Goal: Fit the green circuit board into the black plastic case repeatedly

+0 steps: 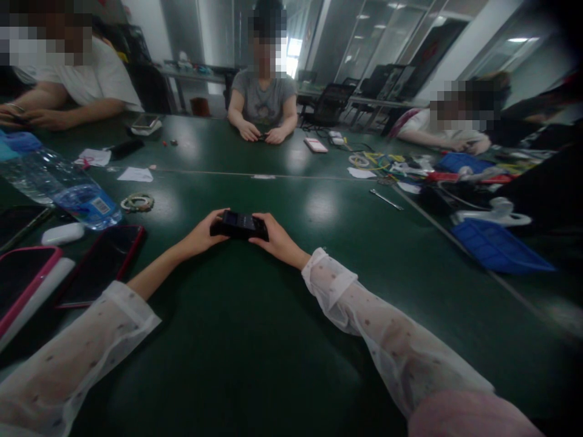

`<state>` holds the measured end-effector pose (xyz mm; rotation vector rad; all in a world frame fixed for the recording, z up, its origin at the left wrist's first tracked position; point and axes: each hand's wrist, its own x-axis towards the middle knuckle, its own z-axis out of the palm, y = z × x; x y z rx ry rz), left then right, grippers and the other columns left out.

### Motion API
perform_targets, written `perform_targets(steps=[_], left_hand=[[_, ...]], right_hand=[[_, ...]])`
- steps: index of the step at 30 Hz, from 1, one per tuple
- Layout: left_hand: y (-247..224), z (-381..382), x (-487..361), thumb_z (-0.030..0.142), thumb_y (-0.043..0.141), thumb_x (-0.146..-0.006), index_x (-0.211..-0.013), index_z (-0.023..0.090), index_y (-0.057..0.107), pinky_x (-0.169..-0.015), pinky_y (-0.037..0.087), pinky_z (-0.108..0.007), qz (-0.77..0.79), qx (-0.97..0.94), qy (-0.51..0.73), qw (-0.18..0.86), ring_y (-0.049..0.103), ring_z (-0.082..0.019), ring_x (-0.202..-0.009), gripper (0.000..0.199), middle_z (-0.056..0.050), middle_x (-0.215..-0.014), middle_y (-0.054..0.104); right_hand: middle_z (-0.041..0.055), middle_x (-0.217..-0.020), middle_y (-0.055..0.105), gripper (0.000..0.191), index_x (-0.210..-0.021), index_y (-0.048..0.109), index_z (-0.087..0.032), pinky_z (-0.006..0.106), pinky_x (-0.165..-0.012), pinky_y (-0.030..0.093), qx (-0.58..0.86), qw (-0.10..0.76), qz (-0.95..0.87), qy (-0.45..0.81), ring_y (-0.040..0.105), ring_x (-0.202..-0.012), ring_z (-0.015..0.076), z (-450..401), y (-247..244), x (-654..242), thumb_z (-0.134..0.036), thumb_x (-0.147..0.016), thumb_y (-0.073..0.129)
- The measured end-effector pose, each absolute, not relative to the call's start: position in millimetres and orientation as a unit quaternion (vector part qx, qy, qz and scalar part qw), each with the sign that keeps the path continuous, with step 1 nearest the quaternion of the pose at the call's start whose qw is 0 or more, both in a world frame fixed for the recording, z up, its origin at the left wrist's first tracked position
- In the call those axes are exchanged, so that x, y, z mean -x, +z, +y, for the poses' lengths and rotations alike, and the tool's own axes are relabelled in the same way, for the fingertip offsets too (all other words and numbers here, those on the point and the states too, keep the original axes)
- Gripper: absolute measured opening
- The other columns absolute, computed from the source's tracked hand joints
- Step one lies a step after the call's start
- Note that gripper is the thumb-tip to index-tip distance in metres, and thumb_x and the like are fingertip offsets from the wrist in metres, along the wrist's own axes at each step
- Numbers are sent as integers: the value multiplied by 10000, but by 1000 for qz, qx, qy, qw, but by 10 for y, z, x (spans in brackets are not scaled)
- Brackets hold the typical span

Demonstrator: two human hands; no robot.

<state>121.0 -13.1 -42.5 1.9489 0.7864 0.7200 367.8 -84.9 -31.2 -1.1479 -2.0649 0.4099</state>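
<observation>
A small black device (241,225) with a dark screen at its left part is held between both hands, over the middle of the green table (228,340). My left hand (204,232) grips its left end, with the fingers partly hidden behind it. Around the right end my right hand (272,235) is closed, thumb along the near side. Both arms reach forward in sheer white dotted sleeves. I cannot make out the markings on the device.
Left lie a water bottle (86,194), a red-edged phone (104,264), a pink-edged phone (22,279), a white case (62,233) and a bracelet (137,203). Right are a wrench (386,199), a blue tray (498,246) and cables (373,161). Several people sit around the table.
</observation>
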Motion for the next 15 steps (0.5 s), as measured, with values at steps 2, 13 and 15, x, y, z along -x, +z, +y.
perform_targets(steps=[2, 13, 15], left_hand=[[-422, -132, -1212, 269, 667, -776, -1396, 239, 315, -1039, 370, -493, 317, -785, 292, 444, 511, -258, -1205, 714, -99, -1303, 526], [-473, -108, -1220, 280, 676, -762, -1324, 207, 388, -1017, 391, -496, 325, -791, 305, 420, 531, -271, -1182, 635, -109, -1275, 551], [-476, -108, -1224, 269, 666, -765, -1309, 208, 401, -1023, 383, -501, 320, -794, 306, 417, 535, -270, -1180, 608, -103, -1253, 569]], right_hand=[[98, -1223, 503, 582, -1297, 367, -225, 461, -988, 461, 445, 366, -802, 156, 529, -1143, 242, -841, -323, -3682, -240, -798, 668], [106, -1214, 511, 559, -1295, 365, -227, 467, -972, 463, 442, 391, -796, 135, 538, -1126, 253, -866, -295, -3678, -283, -815, 647], [105, -1210, 511, 549, -1289, 368, -225, 442, -967, 468, 440, 422, -782, 130, 541, -1116, 245, -882, -281, -3670, -308, -820, 640]])
